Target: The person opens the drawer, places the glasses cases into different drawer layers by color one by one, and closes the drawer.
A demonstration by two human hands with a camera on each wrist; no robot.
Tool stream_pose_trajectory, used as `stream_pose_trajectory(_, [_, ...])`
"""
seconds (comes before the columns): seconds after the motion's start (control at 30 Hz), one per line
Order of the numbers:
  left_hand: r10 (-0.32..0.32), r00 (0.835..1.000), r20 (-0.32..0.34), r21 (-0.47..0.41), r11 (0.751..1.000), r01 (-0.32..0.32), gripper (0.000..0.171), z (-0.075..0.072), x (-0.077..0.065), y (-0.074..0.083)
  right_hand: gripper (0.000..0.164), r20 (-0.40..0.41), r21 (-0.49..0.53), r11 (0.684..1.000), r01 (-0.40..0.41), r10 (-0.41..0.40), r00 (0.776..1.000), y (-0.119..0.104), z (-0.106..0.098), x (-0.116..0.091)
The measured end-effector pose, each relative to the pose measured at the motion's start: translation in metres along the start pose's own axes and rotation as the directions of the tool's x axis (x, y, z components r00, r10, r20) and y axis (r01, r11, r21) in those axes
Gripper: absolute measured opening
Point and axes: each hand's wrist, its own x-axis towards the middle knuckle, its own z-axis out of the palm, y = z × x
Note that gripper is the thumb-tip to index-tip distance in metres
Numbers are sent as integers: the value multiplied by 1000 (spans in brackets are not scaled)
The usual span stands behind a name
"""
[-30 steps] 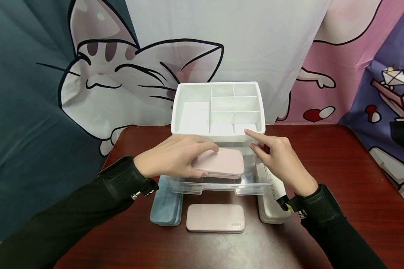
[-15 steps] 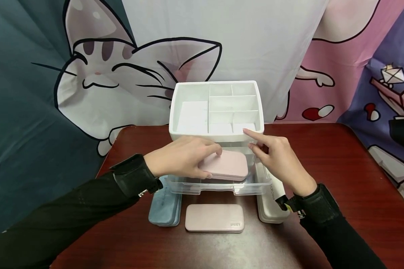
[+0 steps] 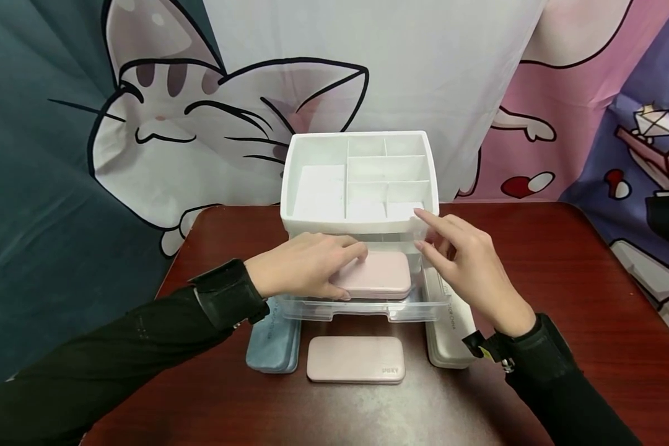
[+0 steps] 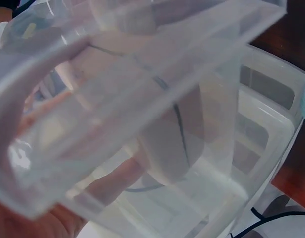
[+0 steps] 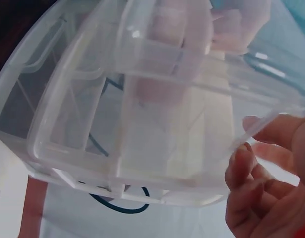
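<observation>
My left hand (image 3: 306, 263) grips the left end of a pale pink case (image 3: 379, 272), fingers on top and thumb at its near side. The case lies over the clear pulled-out drawer (image 3: 362, 311) of a white organizer box (image 3: 314, 224). In the left wrist view the pink case (image 4: 174, 129) shows through the clear drawer wall. My right hand (image 3: 468, 266) is at the organizer's front right corner, index finger extended towards its rim and thumb lower, apart from it. Between them in the right wrist view runs the clear plastic edge (image 5: 261, 124).
A second pale pink case (image 3: 355, 359) lies on the brown table (image 3: 201, 396) in front of the drawer. Blue cases (image 3: 273, 341) are stacked at its left, a white case (image 3: 448, 334) at its right. The organizer's top tray has several compartments. A cartoon-print curtain (image 3: 424, 62) hangs behind.
My left hand has shifted slightly right with the pink case, deeper over the drawer. My right hand has drawn slightly right, its index finger off the front compartment and nearer the corner.
</observation>
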Motion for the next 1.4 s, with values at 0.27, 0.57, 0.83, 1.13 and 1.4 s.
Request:
stream_pose_trajectory(0.27, [15,999,-48,59,998,-12,56,2,-2,3,30,28,-58,975,-213,215,976,-1,-8,-9])
stream_pose_trajectory(0.57, [28,995,-101,126,992,-15,42,0,-6,7,54,276,-127,934,-335,358,892,8,-9,-16])
stream_pose_trajectory(0.83, [0,999,-48,83,997,4,31,-6,-2,8,44,344,-138,927,-350,376,860,8,-7,-14])
stream_pose_trajectory(1.13, [-2,999,-47,146,989,9,29,-10,6,3,40,334,-152,937,-314,348,876,8,-5,-13])
stream_pose_trajectory(1.4, [42,999,11,-6,999,-42,20,-11,11,-2,38,319,-155,936,-315,349,881,8,-3,-11])
